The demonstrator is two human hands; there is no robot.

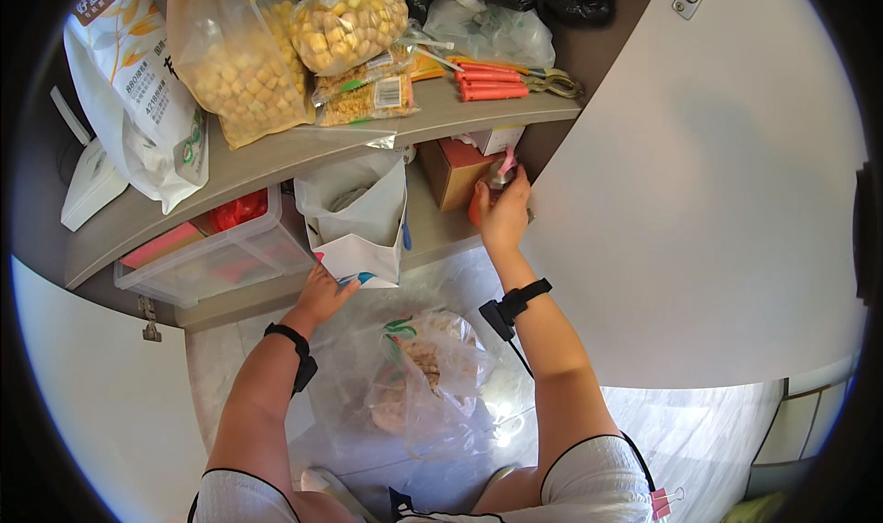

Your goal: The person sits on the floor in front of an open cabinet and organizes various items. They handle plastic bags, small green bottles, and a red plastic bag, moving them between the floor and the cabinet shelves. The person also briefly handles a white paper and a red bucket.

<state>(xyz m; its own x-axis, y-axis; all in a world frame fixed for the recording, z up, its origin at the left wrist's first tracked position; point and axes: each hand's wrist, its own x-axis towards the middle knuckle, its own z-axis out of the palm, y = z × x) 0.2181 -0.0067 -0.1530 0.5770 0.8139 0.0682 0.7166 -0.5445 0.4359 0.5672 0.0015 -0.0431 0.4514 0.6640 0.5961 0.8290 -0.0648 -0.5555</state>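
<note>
My right hand [506, 212] is closed around a small container [501, 175] with a metallic top, a pink ribbon [508, 159] and an orange-red lower part. The fingers cover much of it. It is at the right end of the lower cupboard shelf, beside a brown cardboard box [459, 174]. My left hand [323, 295] has its thumb spread from its fingers, and the fingertips meet the lower left corner of a white paper bag [362, 254]. That bag stands open at the shelf's front edge, with a grey-white liner inside.
A clear plastic bin [227, 271] sits left of the paper bag. Food bags [241, 74], red-handled tools [493, 85] and a white router-like box [93, 181] occupy the upper shelf. A clear plastic bag of food [428, 378] lies on the floor. At right, the cupboard door [703, 178] stands open.
</note>
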